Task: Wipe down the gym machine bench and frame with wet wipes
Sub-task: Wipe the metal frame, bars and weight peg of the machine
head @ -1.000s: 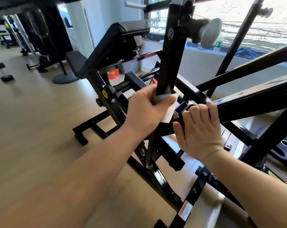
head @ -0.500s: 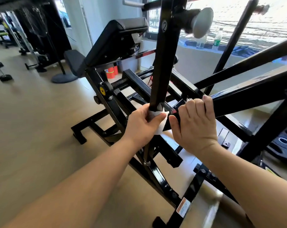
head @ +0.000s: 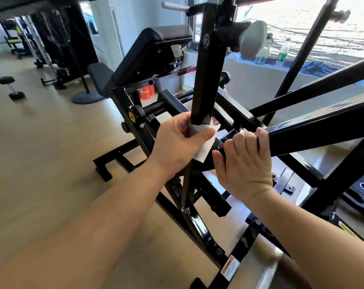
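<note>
Two hands are closed on the machine's black frame. The left hand [head: 180, 148] grips a white wet wipe [head: 205, 150] wrapped round the upright post [head: 209, 80], with the thumb across the near face and the fingers curled round the far side. The wipe sits under the palm where the post's thicker sleeve ends, and a loose corner hangs out below the thumb. Close beside it, the right hand [head: 246, 165] hooks its fingers over the lower end of a slanting bar [head: 314, 134] that rises to the right. A sliver of white shows at its fingertips, and whether that is a second wipe cannot be told. Above the left hand the post bears a white "2" and a side peg ending in a grey cap [head: 253, 39]. Behind the post stands the bench, its tilted back pad [head: 156, 51] above the seat pad [head: 98, 77], with a yellow knob [head: 132, 117] on the support below. Farther out, a dumbbell [head: 11, 87] stands on the wooden floor at left, a bottle [head: 283, 52] on the window sill at right, and a warning label [head: 230, 268] on a floor rail.
</note>
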Demonstrator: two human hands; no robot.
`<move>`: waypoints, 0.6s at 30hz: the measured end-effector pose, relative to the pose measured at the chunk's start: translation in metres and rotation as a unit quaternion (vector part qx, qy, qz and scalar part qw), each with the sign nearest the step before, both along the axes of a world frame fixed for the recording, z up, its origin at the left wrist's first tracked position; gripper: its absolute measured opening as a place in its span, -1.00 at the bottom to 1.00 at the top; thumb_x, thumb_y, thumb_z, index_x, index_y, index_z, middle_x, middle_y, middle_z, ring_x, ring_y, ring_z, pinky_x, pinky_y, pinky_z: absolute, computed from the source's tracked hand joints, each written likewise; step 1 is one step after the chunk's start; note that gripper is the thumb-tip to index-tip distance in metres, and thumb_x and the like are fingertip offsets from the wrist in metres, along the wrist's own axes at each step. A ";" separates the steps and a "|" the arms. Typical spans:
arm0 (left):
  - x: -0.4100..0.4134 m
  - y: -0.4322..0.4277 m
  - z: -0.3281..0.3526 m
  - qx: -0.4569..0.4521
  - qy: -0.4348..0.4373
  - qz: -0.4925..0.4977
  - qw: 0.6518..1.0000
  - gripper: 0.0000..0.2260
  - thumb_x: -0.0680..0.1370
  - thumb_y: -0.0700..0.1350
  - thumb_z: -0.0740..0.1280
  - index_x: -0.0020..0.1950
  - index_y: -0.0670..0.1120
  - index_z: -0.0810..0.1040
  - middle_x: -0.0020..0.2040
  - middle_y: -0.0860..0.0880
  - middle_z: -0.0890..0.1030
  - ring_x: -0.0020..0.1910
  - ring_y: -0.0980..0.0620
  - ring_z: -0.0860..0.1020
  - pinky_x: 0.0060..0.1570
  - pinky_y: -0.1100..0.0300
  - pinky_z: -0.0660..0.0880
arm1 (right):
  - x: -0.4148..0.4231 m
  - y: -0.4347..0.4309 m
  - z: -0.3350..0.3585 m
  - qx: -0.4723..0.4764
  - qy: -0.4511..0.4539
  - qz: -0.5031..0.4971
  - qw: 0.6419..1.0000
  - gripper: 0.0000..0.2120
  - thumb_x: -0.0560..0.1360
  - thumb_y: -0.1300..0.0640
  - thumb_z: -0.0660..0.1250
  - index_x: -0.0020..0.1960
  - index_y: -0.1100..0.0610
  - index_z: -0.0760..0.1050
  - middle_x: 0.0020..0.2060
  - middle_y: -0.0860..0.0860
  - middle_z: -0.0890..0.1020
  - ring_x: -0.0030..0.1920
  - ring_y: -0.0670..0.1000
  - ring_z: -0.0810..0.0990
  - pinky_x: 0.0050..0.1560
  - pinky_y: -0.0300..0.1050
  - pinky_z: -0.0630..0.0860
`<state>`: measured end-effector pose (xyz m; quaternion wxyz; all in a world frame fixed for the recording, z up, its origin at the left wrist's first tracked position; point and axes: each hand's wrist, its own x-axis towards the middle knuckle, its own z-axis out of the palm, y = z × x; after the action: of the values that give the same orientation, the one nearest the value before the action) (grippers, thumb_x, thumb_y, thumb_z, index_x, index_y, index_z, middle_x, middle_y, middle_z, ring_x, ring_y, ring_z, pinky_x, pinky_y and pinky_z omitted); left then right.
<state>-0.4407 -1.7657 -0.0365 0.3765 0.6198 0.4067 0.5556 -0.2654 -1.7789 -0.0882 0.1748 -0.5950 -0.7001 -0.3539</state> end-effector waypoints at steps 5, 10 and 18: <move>0.003 -0.002 -0.030 -0.016 0.028 0.026 0.999 -0.83 0.55 -0.16 0.51 0.13 -0.09 0.68 -0.03 0.00 0.74 0.01 0.02 0.71 0.14 -0.04 0.63 | 0.002 0.000 0.000 0.004 0.003 0.009 1.000 -0.61 0.67 -0.09 0.06 0.00 0.22 0.43 -0.01 0.18 0.48 0.16 0.28 0.44 0.56 0.26 0.09; 0.003 -0.003 -0.046 -0.031 0.051 0.031 0.998 -0.83 0.56 -0.10 0.50 0.13 -0.03 0.67 -0.05 0.03 0.73 0.01 0.04 0.70 0.13 -0.11 0.61 | 0.001 0.001 -0.001 0.011 0.009 0.015 1.000 -0.63 0.68 -0.09 0.07 -0.02 0.21 0.41 -0.04 0.18 0.48 0.16 0.28 0.44 0.55 0.27 0.11; -0.001 -0.002 -0.065 -0.058 0.054 0.022 0.997 -0.81 0.56 -0.06 0.49 0.17 0.03 0.64 0.00 0.05 0.72 0.07 0.06 0.68 0.18 -0.09 0.60 | 0.001 0.006 -0.004 0.043 0.016 0.024 0.999 -0.65 0.68 -0.08 0.09 -0.06 0.19 0.42 -0.08 0.15 0.48 0.10 0.27 0.46 0.54 0.26 0.15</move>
<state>-0.4415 -1.7682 -0.1017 0.3765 0.6171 0.4719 0.5048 -0.2648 -1.7729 -0.0921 0.2199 -0.5756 -0.6956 -0.3695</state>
